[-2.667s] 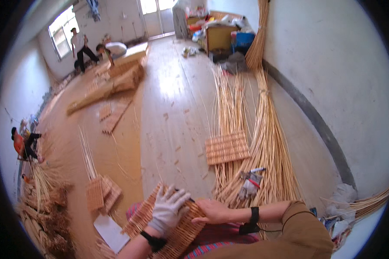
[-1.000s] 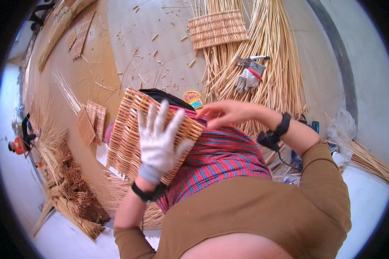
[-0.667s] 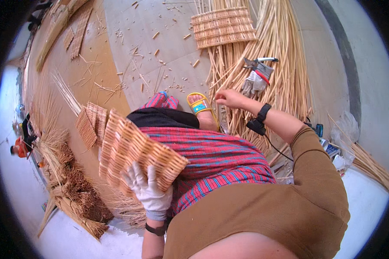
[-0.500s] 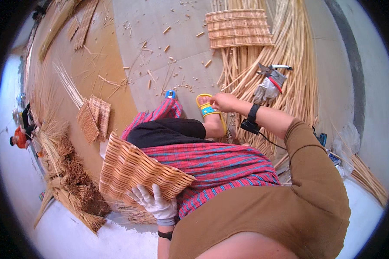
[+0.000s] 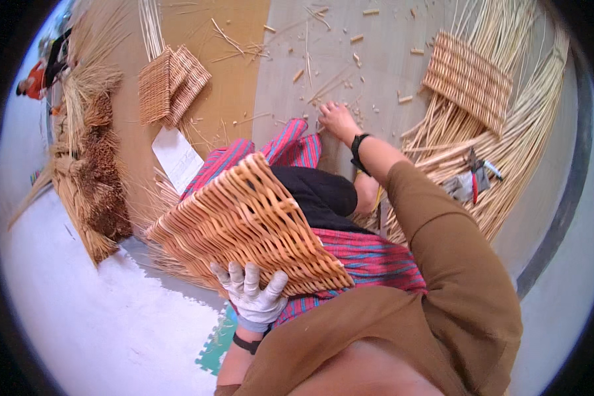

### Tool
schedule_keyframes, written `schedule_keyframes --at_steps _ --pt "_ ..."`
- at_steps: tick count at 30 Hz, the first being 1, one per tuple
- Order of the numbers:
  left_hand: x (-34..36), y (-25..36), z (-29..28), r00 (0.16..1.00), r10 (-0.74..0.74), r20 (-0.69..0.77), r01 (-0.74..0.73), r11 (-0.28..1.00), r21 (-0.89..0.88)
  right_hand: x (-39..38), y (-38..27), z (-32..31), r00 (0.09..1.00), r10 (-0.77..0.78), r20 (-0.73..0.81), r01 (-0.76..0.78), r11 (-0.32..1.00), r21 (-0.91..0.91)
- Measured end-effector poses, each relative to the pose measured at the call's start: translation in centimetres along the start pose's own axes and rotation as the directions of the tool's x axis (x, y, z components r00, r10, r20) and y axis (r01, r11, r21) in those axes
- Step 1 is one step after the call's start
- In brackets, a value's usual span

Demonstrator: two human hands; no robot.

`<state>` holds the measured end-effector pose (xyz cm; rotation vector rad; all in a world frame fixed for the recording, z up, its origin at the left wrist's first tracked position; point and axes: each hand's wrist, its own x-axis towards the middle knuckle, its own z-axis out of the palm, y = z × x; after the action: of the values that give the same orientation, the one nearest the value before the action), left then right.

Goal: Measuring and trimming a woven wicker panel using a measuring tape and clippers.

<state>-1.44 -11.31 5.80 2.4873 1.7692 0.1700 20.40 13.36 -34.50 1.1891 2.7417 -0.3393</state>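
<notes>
Head view: a flat, brown woven-stick panel point(image 5: 251, 231) is held over the striped lap point(image 5: 369, 254) by the white-gloved left hand point(image 5: 252, 296). For the bare right hand point(image 5: 340, 122), grip can't be told. Weaving looks done; what's left is unclear.

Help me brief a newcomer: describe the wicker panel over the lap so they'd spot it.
Find the red striped cloth. Over it tilts a wicker panel with a gloved left hand at its lower edge; the other panels lie farther off, untouched.

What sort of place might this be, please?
Probably a weaving workshop: the gloved left hand holds a woven panel, long pale rods lie at the right, and short scraps litter the floor.
</notes>
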Motion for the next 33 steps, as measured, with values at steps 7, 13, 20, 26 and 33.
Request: schedule_keyframes --at_steps 7,13,20,26,33 --pt "0.6 -0.7 -0.4 0.994 0.112 0.019 -0.111 0.993 -0.027 -8.9 -0.9 -3.9 0.851 0.455 0.260 -0.495 0.534 0.686" --pt "1.9 0.2 0.4 0.979 0.204 -0.019 -0.205 0.976 -0.068 -22.9 3.5 -8.1 0.667 0.739 0.097 -0.415 0.261 0.872" --pt "-0.1 -0.1 -0.8 0.947 0.319 0.048 -0.316 0.947 -0.054 -28.2 -4.7 -30.7 0.678 0.729 0.096 -0.072 -0.065 0.995" --pt "0.8 -0.4 -4.1 0.969 0.237 -0.073 -0.228 0.729 -0.646 -27.8 -13.4 -37.5 0.919 0.344 -0.191 0.092 0.283 0.955" --pt "0.1 1.7 -4.4 0.989 0.041 0.143 0.141 0.061 -0.988 -24.3 -20.4 -41.6 0.962 0.029 -0.270 0.169 0.716 0.677"
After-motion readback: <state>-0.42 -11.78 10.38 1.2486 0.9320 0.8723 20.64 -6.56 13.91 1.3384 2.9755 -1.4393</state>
